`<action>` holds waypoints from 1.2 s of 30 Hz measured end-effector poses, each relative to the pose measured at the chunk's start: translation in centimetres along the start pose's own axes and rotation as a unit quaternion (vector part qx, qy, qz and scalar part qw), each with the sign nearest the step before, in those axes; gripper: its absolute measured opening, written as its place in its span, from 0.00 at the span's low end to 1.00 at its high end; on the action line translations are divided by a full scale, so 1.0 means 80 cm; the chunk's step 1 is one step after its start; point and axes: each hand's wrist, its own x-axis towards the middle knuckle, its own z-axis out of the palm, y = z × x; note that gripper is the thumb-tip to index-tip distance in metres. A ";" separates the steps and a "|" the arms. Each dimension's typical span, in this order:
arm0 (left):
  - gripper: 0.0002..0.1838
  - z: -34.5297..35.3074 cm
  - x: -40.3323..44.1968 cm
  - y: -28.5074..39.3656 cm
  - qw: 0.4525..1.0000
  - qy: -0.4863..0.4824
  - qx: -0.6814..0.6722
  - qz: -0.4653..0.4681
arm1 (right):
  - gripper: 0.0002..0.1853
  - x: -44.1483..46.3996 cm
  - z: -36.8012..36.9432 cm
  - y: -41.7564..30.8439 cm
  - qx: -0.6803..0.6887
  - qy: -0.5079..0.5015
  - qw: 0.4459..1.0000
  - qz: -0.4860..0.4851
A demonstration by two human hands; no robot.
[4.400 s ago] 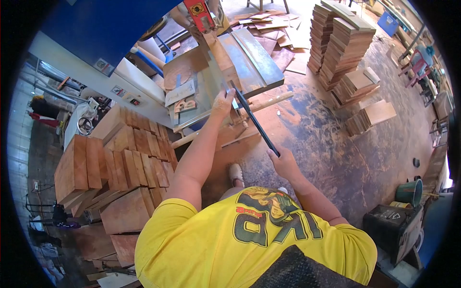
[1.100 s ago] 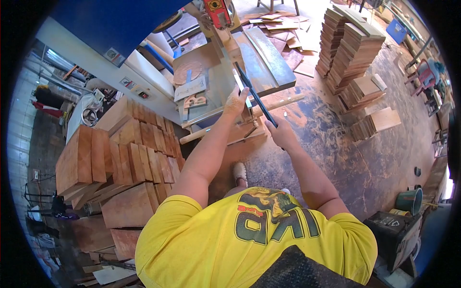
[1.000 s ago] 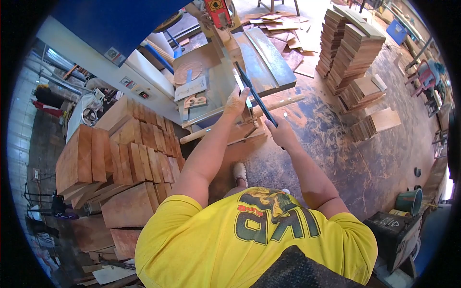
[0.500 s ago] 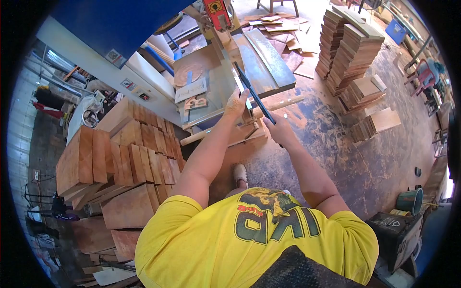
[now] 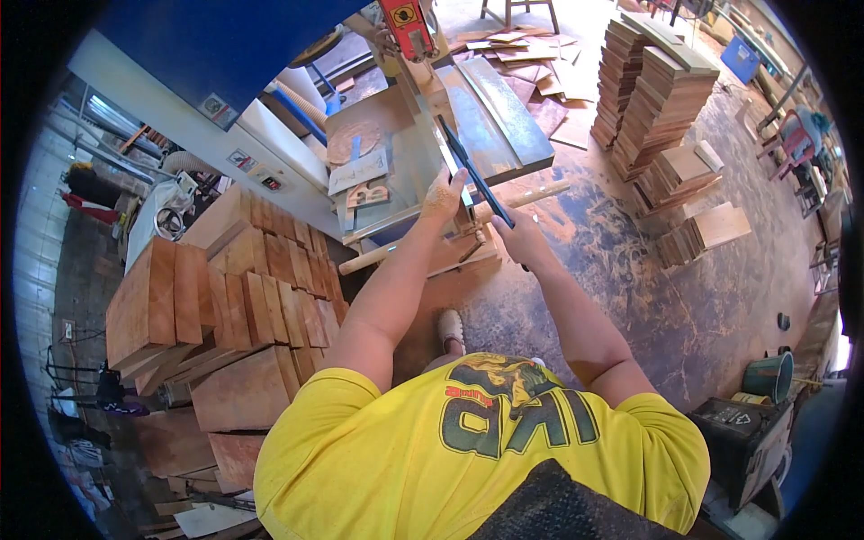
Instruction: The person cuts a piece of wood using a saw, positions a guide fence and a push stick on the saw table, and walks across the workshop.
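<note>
Dark stick (image 5: 475, 171) in use, it slants across the front edge of the worktop (image 5: 517, 126), its far tip up by a wooden piece (image 5: 434, 83) under the red guard (image 5: 409, 29) and its near end hanging out past that edge. The right hand (image 5: 520, 241) is closed around this near end. The left hand (image 5: 444, 193) is at the front edge beside a pale strip (image 5: 449, 155), thumb close against the stick or just beside it; whether its fingers grip anything cannot be told, as they are hidden. Toward the worktop's front left corner lie a letter-shaped cutout (image 5: 367, 194) and a light sheet (image 5: 358, 171). Work looks partway through: the wooden piece lies near the guard, though the contact between stick tip and wood is too small to judge. Tall stacks of thin boards (image 5: 661, 108) stand on the floor to the right, apparently finished work, with loose boards (image 5: 540, 70) heaped beyond the far edge. Thick blocks (image 5: 225, 279) piled at the left seem to be what is left.
</note>
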 end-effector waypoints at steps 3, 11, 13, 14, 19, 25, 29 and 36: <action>0.35 0.001 0.001 -0.001 1.000 0.008 -0.001 0.004 | 0.16 0.004 0.001 0.001 0.000 -0.001 1.000 0.003; 0.36 -0.001 -0.001 0.004 1.000 0.008 -0.009 0.011 | 0.16 0.009 0.000 -0.004 -0.014 -0.010 1.000 0.000; 0.36 -0.002 -0.002 0.006 1.000 -0.008 -0.007 -0.006 | 0.15 0.009 0.001 -0.007 0.002 -0.002 1.000 0.002; 0.36 -0.002 -0.001 0.004 1.000 -0.008 -0.007 -0.006 | 0.15 0.010 0.002 -0.005 0.002 -0.001 1.000 0.002; 0.34 -0.002 -0.003 0.007 1.000 0.001 -0.013 0.003 | 0.16 0.022 0.010 0.011 -0.013 0.018 0.999 -0.040; 0.35 0.000 -0.002 0.003 1.000 0.007 -0.008 0.007 | 0.17 0.023 0.008 -0.001 -0.005 0.013 1.000 -0.016; 0.38 -0.008 -0.009 0.021 1.000 -0.011 0.005 -0.009 | 0.16 0.025 0.008 -0.008 -0.002 0.007 1.000 0.014; 0.38 -0.004 -0.006 0.014 1.000 0.002 -0.005 0.001 | 0.17 0.031 0.009 -0.008 0.001 0.000 1.000 0.015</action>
